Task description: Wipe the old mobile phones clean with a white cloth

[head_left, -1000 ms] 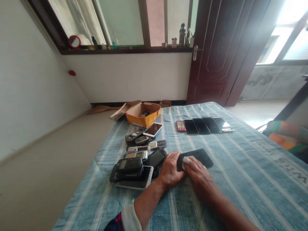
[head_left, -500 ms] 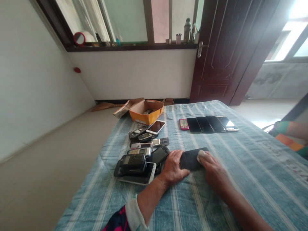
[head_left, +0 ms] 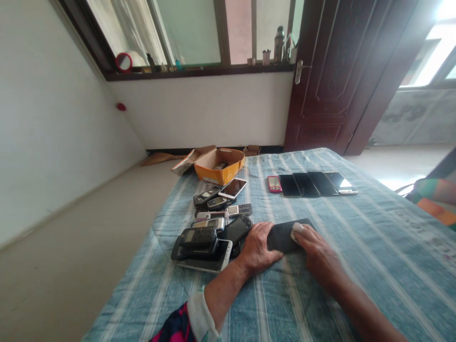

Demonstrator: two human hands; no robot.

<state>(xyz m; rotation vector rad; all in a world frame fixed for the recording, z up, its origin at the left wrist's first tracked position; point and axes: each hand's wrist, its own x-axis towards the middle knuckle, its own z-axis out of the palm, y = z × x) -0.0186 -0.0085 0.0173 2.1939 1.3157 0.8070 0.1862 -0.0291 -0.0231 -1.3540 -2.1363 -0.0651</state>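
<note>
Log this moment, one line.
left hand: holding left end of dark phone; right hand: white wad against its surface; near left hand: phone pile; beyond pile: open orange box

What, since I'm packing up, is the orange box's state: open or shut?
Open. The orange box has its lid back at the left, exposing a dark object inside.

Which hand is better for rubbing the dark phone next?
Probably the right hand: it holds the white wad against the dark phone, while the left hand holds the phone's left end.
</note>
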